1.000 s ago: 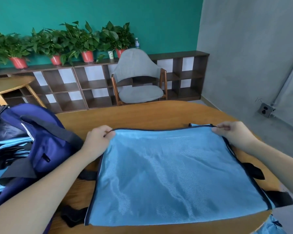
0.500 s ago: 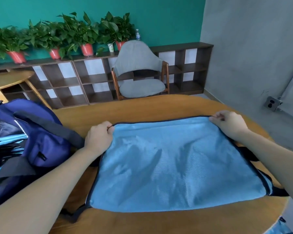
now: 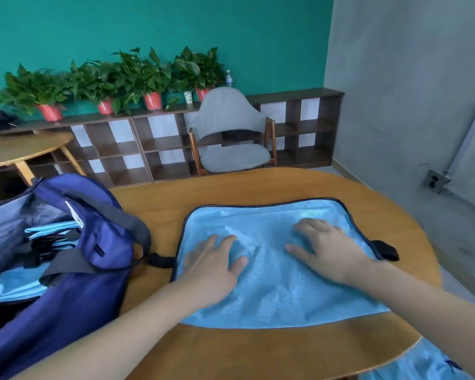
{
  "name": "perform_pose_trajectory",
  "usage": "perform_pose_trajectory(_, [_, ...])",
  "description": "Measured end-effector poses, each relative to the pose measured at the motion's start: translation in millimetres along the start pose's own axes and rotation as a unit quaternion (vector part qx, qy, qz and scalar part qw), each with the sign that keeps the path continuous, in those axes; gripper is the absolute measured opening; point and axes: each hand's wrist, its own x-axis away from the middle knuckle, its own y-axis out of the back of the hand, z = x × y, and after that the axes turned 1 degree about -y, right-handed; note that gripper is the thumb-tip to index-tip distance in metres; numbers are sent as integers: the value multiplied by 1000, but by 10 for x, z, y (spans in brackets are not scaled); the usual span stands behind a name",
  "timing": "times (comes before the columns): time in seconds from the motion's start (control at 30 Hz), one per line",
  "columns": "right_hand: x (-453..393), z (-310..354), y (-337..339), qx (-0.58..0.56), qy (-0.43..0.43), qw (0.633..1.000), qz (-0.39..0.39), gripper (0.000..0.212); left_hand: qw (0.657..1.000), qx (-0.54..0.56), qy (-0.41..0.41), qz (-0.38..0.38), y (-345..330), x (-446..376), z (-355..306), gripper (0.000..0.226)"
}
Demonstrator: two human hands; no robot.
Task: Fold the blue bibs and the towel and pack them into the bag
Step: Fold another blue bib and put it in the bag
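A light blue mesh bib with dark trim lies folded flat on the round wooden table. Black straps stick out at its right and left edges. My left hand presses flat on the bib's left half, fingers spread. My right hand presses flat on its right half. The open navy bag stands at the left of the table, with several folded blue bibs inside it.
More blue fabric hangs below the table's near right edge. A grey chair stands beyond the table before a low shelf with potted plants. A second wooden table is at the far left.
Both hands let go of the bib's far corners and moved onto its middle, now lying flat on it. The head has turned and lifted, bringing more of the bag into view.
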Motion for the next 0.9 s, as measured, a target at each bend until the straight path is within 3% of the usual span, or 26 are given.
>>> perform_pose_trajectory(0.1, [232,-125,-173,15,-33,998,43,84,997,-34,56,46,-210,295,94,81])
perform_pose_trajectory(0.27, [292,-78,-147,75,-105,990,61,92,997,-50,-56,-6,-117,10,363,87])
perform_pose_trajectory(0.37, [291,42,79,170,-111,979,-9,84,977,-204,-8,-65,149,-523,523,70])
perform_pose_trajectory(0.43, [260,58,237,171,-96,979,-49,72,974,-194,22,-113,270,-644,446,57])
perform_pose_trajectory(0.5, [238,-16,279,146,-56,986,-53,68,983,-117,-1,-140,255,-574,237,54])
perform_pose_trajectory(0.6, [277,-178,167,116,10,993,8,72,992,-95,1,-82,52,-377,-40,61])
perform_pose_trajectory(0.7, [345,-289,7,71,8,996,47,81,994,-61,93,-7,-110,-327,-97,78])
perform_pose_trajectory(0.77, [361,-306,-63,43,-6,998,40,84,993,-39,115,2,-183,-381,-41,87])
perform_pose_trajectory(0.9, [345,-210,-147,42,-47,997,48,89,995,-62,73,-1,-177,-634,147,90])
